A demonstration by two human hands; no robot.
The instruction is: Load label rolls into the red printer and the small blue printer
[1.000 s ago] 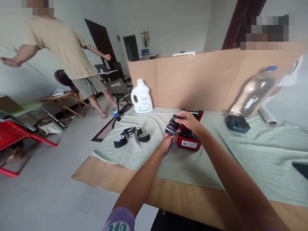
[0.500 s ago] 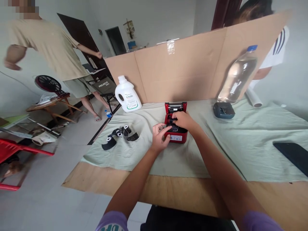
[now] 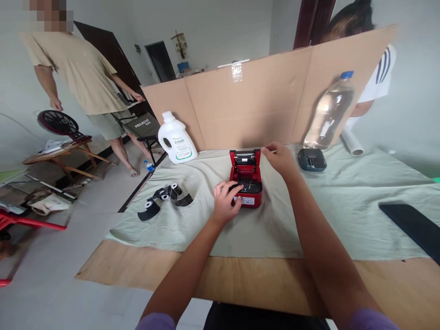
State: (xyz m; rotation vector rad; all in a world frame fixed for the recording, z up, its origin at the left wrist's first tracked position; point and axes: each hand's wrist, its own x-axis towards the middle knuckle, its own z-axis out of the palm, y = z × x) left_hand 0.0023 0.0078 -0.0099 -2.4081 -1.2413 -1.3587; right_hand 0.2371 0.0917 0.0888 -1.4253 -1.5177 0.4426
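Note:
A small red and black thermal printer (image 3: 248, 201) stands on the green cloth with its lid (image 3: 244, 158) raised, showing a roller under the lid. My left hand (image 3: 226, 199) is at its front left corner, fingers over the black top and thumb against the front. My right hand (image 3: 277, 156) has its fingertips closed at the upper right corner of the lid. The inside of the printer is partly covered by my left fingers. Left of it lie several small rolls of black tape or labels (image 3: 150, 211), partly unwound.
Behind the printer a cardboard panel (image 3: 247, 105) stands upright. A white jug (image 3: 178, 140) and a large clear bottle (image 3: 328, 112) stand before it. A dark box-like device (image 3: 312, 160) and a black phone-like slab (image 3: 410, 224) lie to the right. Two people are beyond the table.
My right hand has moved from inside the printer to the lid's upper right corner. My left hand stays at the front left. The person at the left has lowered an arm.

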